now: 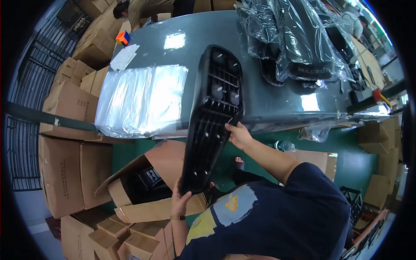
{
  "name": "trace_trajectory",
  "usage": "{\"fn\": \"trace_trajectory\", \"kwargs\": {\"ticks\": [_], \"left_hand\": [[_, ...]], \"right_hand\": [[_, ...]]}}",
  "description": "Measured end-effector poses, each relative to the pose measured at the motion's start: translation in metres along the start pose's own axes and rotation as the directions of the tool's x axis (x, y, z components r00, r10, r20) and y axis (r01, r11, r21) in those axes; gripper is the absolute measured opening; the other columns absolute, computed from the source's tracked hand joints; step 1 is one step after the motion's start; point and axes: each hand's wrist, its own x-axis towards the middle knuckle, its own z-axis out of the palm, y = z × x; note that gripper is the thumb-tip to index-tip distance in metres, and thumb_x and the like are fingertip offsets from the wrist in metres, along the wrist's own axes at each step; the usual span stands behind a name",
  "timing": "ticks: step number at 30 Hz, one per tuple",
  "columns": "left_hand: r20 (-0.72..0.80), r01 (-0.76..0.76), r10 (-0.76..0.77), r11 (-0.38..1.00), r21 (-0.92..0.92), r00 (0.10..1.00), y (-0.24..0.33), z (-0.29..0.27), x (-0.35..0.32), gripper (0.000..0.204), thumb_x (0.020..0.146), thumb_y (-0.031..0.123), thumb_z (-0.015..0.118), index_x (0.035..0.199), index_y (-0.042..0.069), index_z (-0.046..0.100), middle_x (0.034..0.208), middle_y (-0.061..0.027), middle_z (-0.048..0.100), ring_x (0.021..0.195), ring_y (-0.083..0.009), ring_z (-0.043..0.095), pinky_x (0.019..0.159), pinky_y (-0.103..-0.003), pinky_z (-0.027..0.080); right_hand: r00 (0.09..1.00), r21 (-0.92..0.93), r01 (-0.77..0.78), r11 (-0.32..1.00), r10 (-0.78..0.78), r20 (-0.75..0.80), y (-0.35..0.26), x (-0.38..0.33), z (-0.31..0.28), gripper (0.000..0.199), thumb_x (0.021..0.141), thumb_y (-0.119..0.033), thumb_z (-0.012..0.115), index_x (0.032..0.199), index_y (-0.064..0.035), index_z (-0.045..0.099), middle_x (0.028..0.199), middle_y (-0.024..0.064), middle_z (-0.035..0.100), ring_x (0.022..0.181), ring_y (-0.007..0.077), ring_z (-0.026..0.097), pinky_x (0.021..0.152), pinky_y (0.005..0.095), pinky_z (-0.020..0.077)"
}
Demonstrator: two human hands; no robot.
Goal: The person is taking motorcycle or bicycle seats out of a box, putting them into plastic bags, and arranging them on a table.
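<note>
Between my hands is a long black molded plastic panel (208,134), its ribbed hollow underside facing up. My left hand (179,200) is closed on its near lower end, the thumb over the edge. Farther up, my right hand (238,135) grips its right edge near the middle. The panel's far end reaches over the grey table (208,32). Left of it, a stack of clear plastic bags (138,99) lies at the table's front edge. Below that, near my left hand, an open cardboard box (167,158) contains more black plastic parts (149,180).
Black parts in clear wrap (303,52) are piled at the table's right. White papers (125,57) and an orange-blue tape dispenser (123,38) lie far left. Cartons (63,173) crowd the left side. A person (141,11) bends beyond the table. A clear bottle (284,145) is on the green floor.
</note>
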Motion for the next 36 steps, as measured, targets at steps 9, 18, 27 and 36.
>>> {"fn": "trace_trajectory", "kwargs": {"ticks": [9, 18, 27, 36], "left_hand": [[-0.106, 0.28, -0.259, 0.891, 0.357, 0.96, -0.055, 0.059, 0.063, 0.066, 0.06, -0.014, 0.062, 0.124, 0.002, 0.049, 0.113, -0.0064, 0.058, 0.106, -0.0224, 0.053, 0.092, -0.034, 0.042], [-0.097, 0.349, -0.355, 0.765, 0.541, 0.93, -0.081, 0.041, 0.095, 0.051, 0.059, -0.008, 0.066, 0.109, 0.0, 0.06, 0.103, -0.0066, 0.063, 0.095, -0.0213, 0.058, 0.085, -0.033, 0.046], [0.209, -0.011, -0.224, 0.656, 0.755, 0.952, -0.061, 0.037, 0.148, 0.049, 0.069, 0.007, 0.072, 0.116, 0.002, 0.057, 0.107, -0.0097, 0.064, 0.098, -0.0205, 0.06, 0.087, -0.032, 0.047], [0.636, -0.394, -0.098, 0.71, 0.584, 0.765, 0.063, 0.046, 0.2, 0.051, 0.077, 0.016, 0.07, 0.124, 0.004, 0.053, 0.123, -0.0071, 0.055, 0.11, -0.0228, 0.051, 0.096, -0.034, 0.042]], "right_hand": [[0.985, -0.248, 0.046, 0.968, -0.003, 0.172, -0.013, 0.02, -0.019, 0.058, 0.085, -0.011, 0.061, 0.131, 0.0033, 0.029, 0.12, 0.0133, 0.052, 0.11, 0.0209, 0.052, 0.092, 0.0319, 0.0426], [0.984, -0.546, 0.149, 0.824, -0.069, 0.164, 0.005, 0.04, -0.019, 0.084, 0.073, -0.003, 0.057, 0.142, 0.0048, 0.01, 0.13, 0.0162, 0.044, 0.119, 0.0231, 0.043, 0.102, 0.0308, 0.0326], [0.983, -0.42, 0.104, 0.901, -0.029, 0.182, -0.035, 0.013, 0.014, 0.05, 0.065, 0.007, 0.053, 0.114, 0.0022, 0.051, 0.102, 0.0061, 0.059, 0.098, 0.0189, 0.054, 0.087, 0.0307, 0.0425], [0.991, -0.636, 0.136, 0.76, -0.092, 0.101, -0.04, -0.027, 0.001, 0.04, 0.065, 0.005, 0.058, 0.104, -0.0016, 0.059, 0.094, 0.0035, 0.063, 0.089, 0.0165, 0.057, 0.079, 0.0295, 0.0452]]}}
